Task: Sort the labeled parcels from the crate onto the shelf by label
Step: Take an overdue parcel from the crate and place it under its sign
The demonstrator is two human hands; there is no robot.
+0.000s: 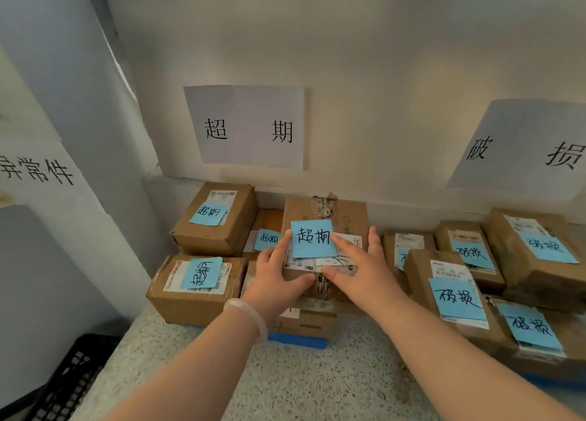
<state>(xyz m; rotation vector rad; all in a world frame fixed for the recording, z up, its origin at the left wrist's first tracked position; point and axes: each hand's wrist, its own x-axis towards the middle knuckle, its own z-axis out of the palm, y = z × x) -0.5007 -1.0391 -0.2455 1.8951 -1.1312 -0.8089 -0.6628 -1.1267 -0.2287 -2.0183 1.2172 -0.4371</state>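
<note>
Brown cardboard parcel, blue 超期 note on top, flat atop lower parcel, speckled shelf, black crate lower left

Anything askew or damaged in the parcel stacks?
Two things. The blue note on the front-left box is turned sideways, unlike the other notes. The parcel held by the left hand and right hand has ragged, crumpled tape at its far edge. Nothing spilled.

Head view looks forward and down, close over the shelf.
</note>
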